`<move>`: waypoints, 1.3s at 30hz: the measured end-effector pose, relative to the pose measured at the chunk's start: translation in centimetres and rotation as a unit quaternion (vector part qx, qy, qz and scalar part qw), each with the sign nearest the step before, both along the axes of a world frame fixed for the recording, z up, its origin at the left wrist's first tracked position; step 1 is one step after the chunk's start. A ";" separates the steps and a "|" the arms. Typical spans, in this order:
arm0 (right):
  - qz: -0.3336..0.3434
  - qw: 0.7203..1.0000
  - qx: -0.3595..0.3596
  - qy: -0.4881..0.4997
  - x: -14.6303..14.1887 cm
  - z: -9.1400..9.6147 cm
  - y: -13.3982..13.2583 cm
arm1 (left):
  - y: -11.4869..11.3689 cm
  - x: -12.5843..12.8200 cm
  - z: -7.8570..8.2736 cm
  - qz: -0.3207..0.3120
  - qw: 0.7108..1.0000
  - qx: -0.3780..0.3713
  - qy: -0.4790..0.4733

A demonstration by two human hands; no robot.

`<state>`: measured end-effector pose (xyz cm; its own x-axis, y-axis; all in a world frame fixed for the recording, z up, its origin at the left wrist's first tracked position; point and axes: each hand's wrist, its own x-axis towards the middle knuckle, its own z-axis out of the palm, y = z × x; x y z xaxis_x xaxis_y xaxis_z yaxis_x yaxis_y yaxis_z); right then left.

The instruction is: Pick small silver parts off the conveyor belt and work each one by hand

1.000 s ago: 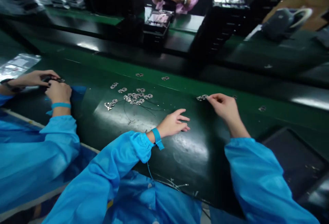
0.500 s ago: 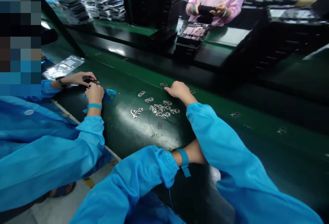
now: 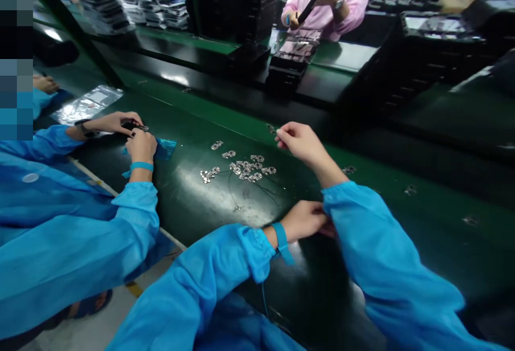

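My right hand [image 3: 300,141] is pinched, thumb against fingers, over the far side of the green work surface. A small flat silver metal part [image 3: 271,129] sticks out at its fingertips, tilted. My left hand [image 3: 303,219] is low in front of me with its fingers curled together. The right sleeve partly covers those fingertips, and what they hold, if anything, cannot be made out. Left of my hands, a loose cluster of similar metal parts [image 3: 246,168] lies on the dark green surface, some overlapping.
More metal parts [image 3: 410,190] lie spaced along the green strip to the right. At left, a co-worker's hands [image 3: 141,144] work beside a blue packet [image 3: 166,148] and a clear plastic bag [image 3: 90,104]. Across the bench, a person in pink handles a black piece [image 3: 314,2] behind stacked black trays [image 3: 289,64].
My right hand has lifted and turned, now with a metal part at its fingertips. My left hand has come out from behind the right sleeve. The person opposite has tilted the black piece upright.
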<state>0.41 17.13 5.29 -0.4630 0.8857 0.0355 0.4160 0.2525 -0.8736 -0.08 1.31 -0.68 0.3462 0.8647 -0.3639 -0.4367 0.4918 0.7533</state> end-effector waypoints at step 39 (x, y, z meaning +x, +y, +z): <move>-0.059 0.979 0.157 -0.114 22.2 -6.9 -19.2 | -1.2 2.2 0.1 -0.096 0.982 0.056 0.154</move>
